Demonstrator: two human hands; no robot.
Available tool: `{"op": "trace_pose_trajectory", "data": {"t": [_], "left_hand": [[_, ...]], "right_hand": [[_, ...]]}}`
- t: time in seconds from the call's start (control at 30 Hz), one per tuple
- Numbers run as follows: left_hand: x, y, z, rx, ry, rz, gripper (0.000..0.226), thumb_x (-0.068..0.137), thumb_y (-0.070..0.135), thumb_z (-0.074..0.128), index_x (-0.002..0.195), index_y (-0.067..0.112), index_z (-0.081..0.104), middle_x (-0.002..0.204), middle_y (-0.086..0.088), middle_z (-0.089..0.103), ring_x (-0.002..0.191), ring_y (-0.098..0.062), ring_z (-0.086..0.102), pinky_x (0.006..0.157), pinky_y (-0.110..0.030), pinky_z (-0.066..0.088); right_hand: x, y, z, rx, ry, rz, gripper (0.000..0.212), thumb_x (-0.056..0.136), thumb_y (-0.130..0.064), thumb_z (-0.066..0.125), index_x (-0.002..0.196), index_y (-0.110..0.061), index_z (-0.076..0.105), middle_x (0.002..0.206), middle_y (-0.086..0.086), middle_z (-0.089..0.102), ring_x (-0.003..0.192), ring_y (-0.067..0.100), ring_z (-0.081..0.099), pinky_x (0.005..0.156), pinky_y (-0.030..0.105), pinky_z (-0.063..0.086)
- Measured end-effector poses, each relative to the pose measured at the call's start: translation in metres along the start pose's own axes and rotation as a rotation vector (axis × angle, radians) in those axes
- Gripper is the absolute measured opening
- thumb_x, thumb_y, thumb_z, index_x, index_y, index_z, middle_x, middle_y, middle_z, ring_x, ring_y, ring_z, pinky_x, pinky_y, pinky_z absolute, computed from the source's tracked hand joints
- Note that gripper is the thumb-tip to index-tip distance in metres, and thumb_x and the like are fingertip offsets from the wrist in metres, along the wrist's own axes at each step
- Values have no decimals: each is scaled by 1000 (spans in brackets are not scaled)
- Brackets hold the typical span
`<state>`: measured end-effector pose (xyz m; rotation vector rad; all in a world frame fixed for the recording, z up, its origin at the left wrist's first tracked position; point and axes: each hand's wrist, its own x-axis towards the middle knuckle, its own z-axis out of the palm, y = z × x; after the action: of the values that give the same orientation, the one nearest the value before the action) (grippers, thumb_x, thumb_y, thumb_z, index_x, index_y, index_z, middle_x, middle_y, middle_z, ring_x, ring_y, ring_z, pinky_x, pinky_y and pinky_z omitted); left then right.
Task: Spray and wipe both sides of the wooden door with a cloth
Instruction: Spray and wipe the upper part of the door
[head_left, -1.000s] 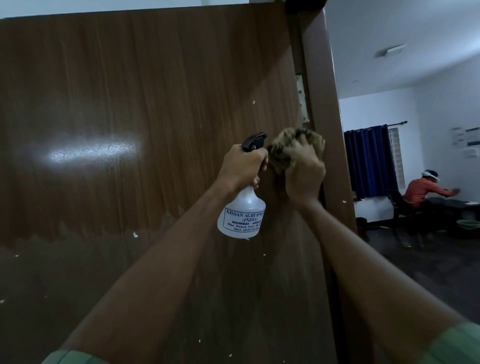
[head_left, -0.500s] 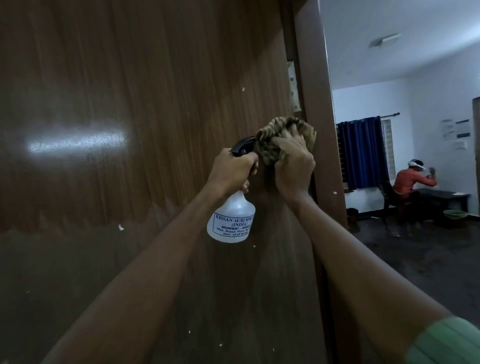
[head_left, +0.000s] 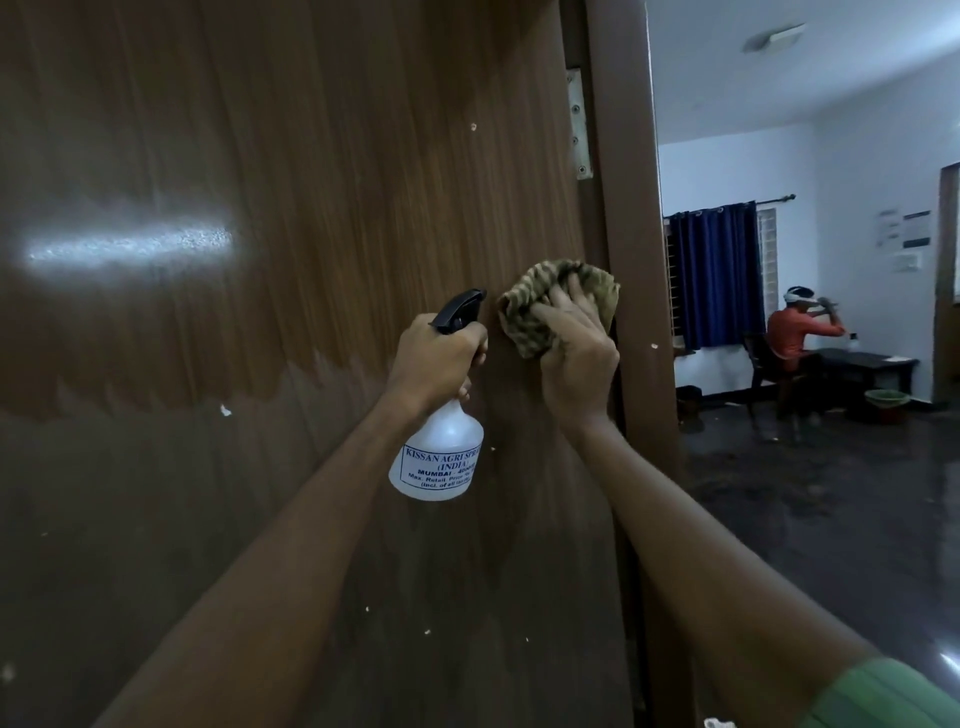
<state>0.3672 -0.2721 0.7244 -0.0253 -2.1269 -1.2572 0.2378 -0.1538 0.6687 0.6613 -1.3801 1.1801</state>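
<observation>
While cloth (head_left: 558, 306) slid lower by hinge, gripped in R hand (head_left: 576, 358); L hand (head_left: 439, 358) clutching spray bottle (head_left: 439, 457); wiping ongoing.

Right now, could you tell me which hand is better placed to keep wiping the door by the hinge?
The right hand: it already presses the cloth on the door just below the hinge. The left hand grips the spray bottle.
</observation>
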Motion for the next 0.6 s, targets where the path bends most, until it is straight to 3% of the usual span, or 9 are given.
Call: {"op": "trace_pose_trajectory", "data": {"t": [0.23, 0.33, 0.47, 0.6], "left_hand": [[-21, -20, 5, -2, 20, -20, 21, 90, 16, 60, 71, 6, 65, 72, -15, 64, 41, -20, 48, 54, -36, 46], [-27, -27, 7, -5, 19, -36, 21, 89, 16, 60, 72, 5, 65, 73, -16, 64, 41, -20, 49, 55, -36, 47], [-35, -37, 12, 11, 36, -53, 22, 91, 18, 61, 77, 2, 67, 71, -15, 64, 42, -19, 50, 49, -31, 44], [-46, -48, 15, 2, 72, -50, 23, 92, 15, 60, 72, 6, 65, 69, -15, 63, 41, -21, 50, 47, -28, 42]], "right_hand": [[-137, 17, -31, -82, -108, 35, 34, 93, 9, 59, 111, -13, 78, 139, -1, 59, 141, 24, 50, 108, 51, 51], [-102, 13, -25, -32, -97, 75, 33, 93, 7, 58, 111, -12, 78, 134, 9, 65, 137, 29, 54, 110, 53, 49], [-49, -2, -12, 18, -70, 129, 41, 94, 9, 49, 120, -10, 75, 139, 11, 63, 144, 27, 47, 121, 44, 38], [-119, 1, -28, -91, -149, 45, 32, 100, 0, 52, 120, -12, 75, 145, 4, 58, 146, 23, 42, 118, 44, 41]]}}
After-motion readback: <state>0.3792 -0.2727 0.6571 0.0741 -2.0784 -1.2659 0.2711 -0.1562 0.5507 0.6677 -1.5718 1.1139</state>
